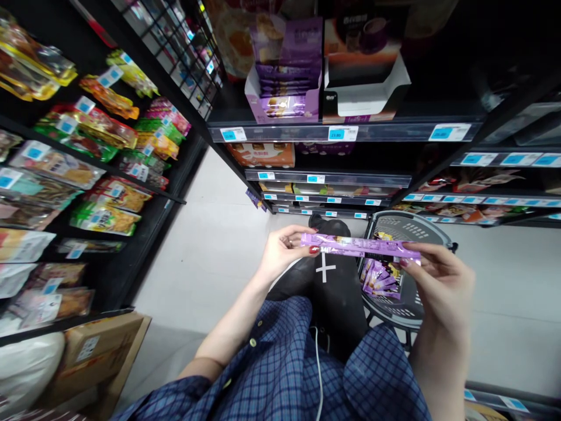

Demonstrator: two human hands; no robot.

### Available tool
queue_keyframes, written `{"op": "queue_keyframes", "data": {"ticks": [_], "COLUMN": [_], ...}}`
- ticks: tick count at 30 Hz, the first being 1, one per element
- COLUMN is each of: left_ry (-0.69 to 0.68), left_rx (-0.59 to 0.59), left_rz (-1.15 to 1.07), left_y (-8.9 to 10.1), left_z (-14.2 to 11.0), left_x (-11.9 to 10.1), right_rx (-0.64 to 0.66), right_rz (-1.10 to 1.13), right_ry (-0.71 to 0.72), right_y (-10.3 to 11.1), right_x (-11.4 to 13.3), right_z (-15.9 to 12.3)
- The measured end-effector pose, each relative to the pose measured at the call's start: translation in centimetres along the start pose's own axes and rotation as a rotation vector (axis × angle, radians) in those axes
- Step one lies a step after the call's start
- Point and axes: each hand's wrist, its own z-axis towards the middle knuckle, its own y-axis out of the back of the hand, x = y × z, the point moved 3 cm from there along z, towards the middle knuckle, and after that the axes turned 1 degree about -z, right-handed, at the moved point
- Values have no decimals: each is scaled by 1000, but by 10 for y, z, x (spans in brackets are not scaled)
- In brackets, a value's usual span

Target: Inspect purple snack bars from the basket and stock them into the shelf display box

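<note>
Stretched level between my two hands is a long, thin purple stick packet (350,245) with printing along its side. My left hand (284,248) pinches its left end between thumb and fingers. The right end is gripped by my right hand (438,278), thumb below and fingers above. Just behind and below the packet's right half stands a dark grey stool-like seat (407,301) with slots. More purple stick packets (380,279) lie spread on it, with something yellow and black beside them, partly covered by the held packet.
Ahead, a shelf holds a purple display box (280,105) of stick packets and a cut-open dark box (366,99). Bagged snacks (105,204) hang on the left rack. A cardboard box (96,351) stands at lower left. Price tags line the shelf edges (342,133).
</note>
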Motion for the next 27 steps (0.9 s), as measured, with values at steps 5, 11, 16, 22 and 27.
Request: {"op": "queue_keyframes", "data": {"ticks": [5, 11, 16, 22, 27], "left_ry": [-73, -137, -39, 143, 198], "left_rx": [-28, -118, 46, 663, 473], "left_rz": [-20, -115, -19, 517, 339], "left_y": [2, 0, 5, -24, -57], "left_z": [0, -1, 3, 3, 11], "left_x": [-3, -2, 1, 10, 25], "right_rx": [-36, -193, -227, 224, 305], "right_rz": [-90, -84, -84, -224, -206], "right_ry": [90, 140, 152, 10, -17], "right_y": [-1, -9, -14, -38, -57], "right_x": [2, 9, 10, -5, -10], "right_z": [-2, -5, -5, 7, 13]}}
